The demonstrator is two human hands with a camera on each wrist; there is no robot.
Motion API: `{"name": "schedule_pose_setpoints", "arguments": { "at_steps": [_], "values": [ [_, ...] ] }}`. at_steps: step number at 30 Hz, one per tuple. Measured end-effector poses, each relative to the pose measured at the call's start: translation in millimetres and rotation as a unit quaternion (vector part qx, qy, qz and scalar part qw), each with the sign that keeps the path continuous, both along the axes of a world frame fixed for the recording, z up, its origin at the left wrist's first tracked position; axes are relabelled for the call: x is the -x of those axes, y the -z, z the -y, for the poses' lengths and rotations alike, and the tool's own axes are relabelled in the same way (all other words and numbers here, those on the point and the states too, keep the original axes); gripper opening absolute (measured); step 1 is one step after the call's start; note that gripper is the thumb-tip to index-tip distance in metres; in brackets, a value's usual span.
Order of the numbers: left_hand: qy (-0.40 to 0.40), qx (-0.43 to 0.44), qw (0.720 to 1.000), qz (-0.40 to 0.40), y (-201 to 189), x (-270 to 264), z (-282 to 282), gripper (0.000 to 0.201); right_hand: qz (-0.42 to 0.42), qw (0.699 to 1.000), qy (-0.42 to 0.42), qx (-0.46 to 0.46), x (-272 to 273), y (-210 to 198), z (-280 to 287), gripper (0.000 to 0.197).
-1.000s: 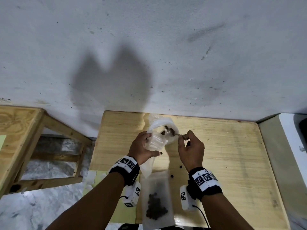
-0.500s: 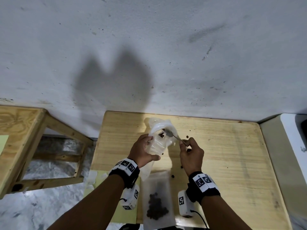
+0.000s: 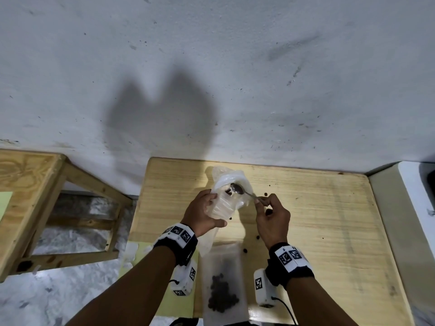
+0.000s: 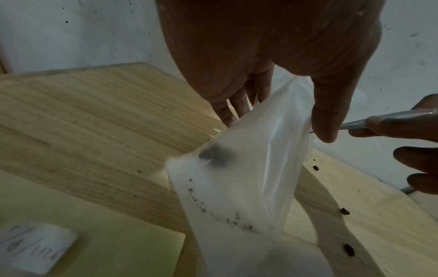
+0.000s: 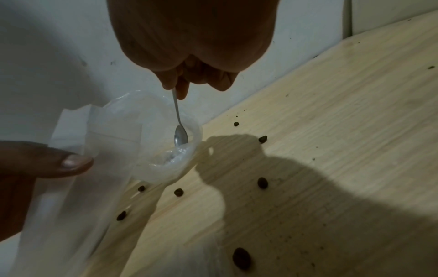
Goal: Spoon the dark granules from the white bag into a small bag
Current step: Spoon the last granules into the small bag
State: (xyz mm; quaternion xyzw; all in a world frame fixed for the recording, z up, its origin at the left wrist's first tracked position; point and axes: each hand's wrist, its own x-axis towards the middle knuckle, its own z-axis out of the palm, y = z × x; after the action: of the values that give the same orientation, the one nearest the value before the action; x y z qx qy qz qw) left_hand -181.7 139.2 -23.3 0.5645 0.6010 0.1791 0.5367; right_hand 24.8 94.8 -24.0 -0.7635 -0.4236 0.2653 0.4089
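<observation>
The spoon (image 3: pixel 237 189), pinched by the right hand (image 3: pixel 270 220), has been lowered into the white bag (image 3: pixel 226 201), gripped at nine o'clock by the left hand (image 3: pixel 203 215); another scoop is probably being gathered.

We count two hands, left (image 3: pixel 204 212) and right (image 3: pixel 270 217), and two marked wristbands (image 3: pixel 179 236). There is one spoon (image 3: pixel 237 189), pinched in the right fingers (image 3: pixel 266 201). We count two bags: a held bag (image 3: pixel 226 203) in the left fingers (image 3: pixel 209 196) and a flat bag (image 3: pixel 222 285) behind both hands. Around the right fingers, the surface (image 3: pixel 329 231) carries at least seven loose granules (image 5: pixel 262 182). The heap in the flat bag is too dense to count.
</observation>
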Motion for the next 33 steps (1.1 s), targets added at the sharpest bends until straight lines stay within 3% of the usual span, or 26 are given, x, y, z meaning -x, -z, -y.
{"name": "schedule_pose_setpoints", "arguments": {
  "at_steps": [6, 16, 21, 33],
  "values": [
    [-0.002, -0.005, 1.0, 0.001, 1.5, 1.0, -0.3, 0.087, -0.041, 0.998, 0.036, -0.027, 1.3, -11.0, -0.5, 0.027],
    [0.004, -0.003, 1.0, 0.006, 6.1, -0.2, -2.7, 0.088, 0.018, 1.0, 0.0, -0.007, 7.6, -4.9, 4.1, 0.022],
    [0.007, -0.005, 1.0, 0.008, 9.8, -0.7, -2.3, 0.089, 0.047, 0.999, -0.004, -0.004, 8.9, 1.1, 9.1, 0.035],
    [0.013, -0.001, 1.0, 0.004, 9.8, -4.4, -3.0, 0.09, -0.122, 0.982, 0.142, 0.024, 27.0, 11.0, 9.8, 0.036]
  ]
}}
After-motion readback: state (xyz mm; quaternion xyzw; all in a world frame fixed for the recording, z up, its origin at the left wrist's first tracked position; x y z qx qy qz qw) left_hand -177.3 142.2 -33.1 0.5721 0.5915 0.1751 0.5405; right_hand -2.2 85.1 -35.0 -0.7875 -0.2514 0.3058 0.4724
